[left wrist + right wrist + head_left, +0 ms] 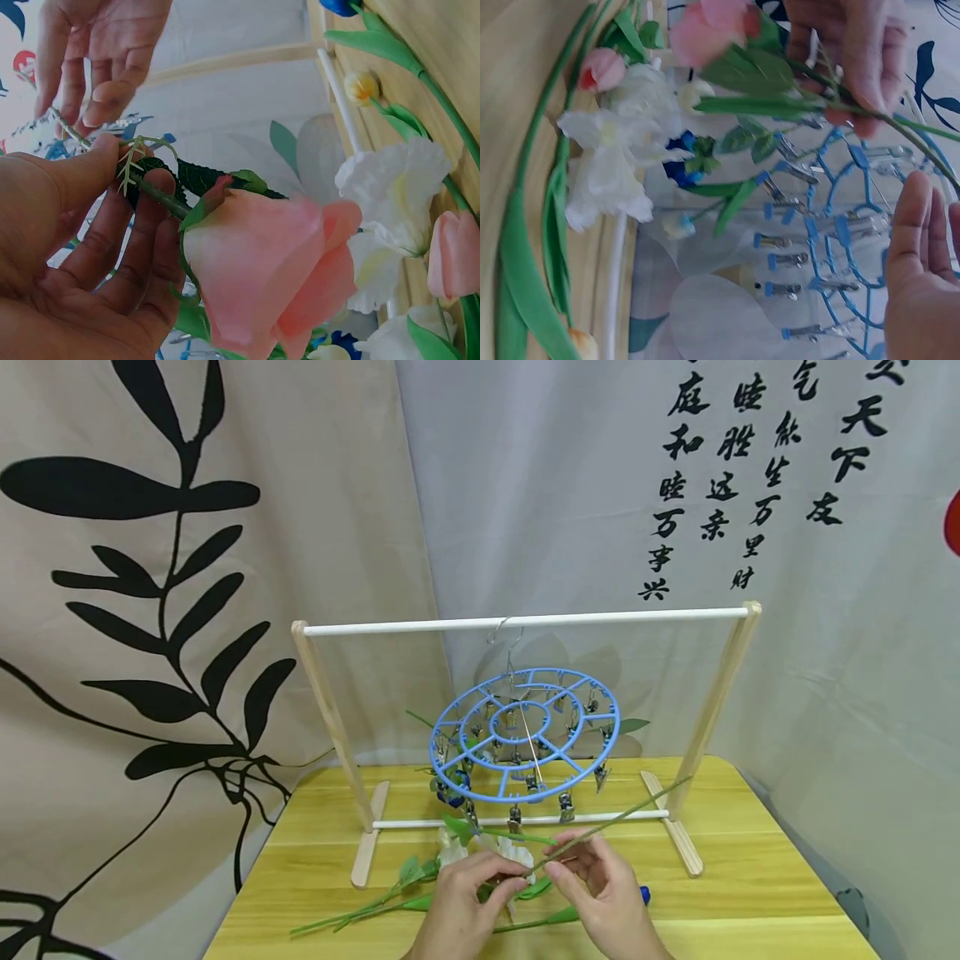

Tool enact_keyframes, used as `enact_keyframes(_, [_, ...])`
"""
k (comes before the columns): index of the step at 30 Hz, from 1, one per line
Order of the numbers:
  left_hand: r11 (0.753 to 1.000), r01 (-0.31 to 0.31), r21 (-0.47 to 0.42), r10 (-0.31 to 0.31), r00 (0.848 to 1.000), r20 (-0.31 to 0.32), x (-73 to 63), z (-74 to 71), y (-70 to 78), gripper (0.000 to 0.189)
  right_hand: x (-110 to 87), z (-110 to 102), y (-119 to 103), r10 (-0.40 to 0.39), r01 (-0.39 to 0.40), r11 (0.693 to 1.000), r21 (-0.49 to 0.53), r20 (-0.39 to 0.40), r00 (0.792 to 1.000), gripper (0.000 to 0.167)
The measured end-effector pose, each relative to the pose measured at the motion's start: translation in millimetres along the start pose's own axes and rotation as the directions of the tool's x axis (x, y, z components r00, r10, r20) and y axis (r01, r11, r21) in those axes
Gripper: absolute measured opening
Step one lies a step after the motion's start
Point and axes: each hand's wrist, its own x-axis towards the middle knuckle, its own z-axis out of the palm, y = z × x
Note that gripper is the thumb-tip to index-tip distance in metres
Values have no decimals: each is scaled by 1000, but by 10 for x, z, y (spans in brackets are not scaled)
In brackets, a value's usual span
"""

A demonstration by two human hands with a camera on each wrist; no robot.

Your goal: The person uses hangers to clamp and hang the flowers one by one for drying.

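Observation:
My left hand (465, 902) pinches the green stem of a pink artificial rose (262, 262) just below its bloom. In the left wrist view the bloom is large, with dark leaves (199, 176) beside it. The head view hides the bloom behind the left hand. My right hand (603, 893) holds the same stem (622, 818) further along between thumb and fingertips, its other fingers loosely bent. The stem's bare end slants up to the right. Behind both hands, a blue round hanger (517, 798) with several metal clips (566, 806) hangs by a hook.
A wooden stand with a white top rod (405, 627) bears the hanger. White flowers (394, 180), a pink tulip (456, 255) and several green stems (330, 925) lie on the wooden table (750, 877). Blue flowers (681, 157) hang among the clips. A printed curtain (525, 485) stands behind.

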Motion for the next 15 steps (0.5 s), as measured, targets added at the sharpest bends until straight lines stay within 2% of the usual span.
enact_keyframes(6, [1000, 26, 15, -26, 1000, -1, 5, -11, -17, 14, 100, -145, -18, -42, 45, 998, 52, -63, 997, 24])
enact_keyframes(11, [999, 12, 36, -11, 1000, -9, 13, 20, -16, 15, 143, -205, -49, -13, 15, 1000, 13, -112, 994, 15])
enact_keyframes(15, [998, 49, 42, -48, 999, -14, 34, 47, 9, 13, 156, -227, -59, -16, 16, 1000, -1, -136, 991, 12])
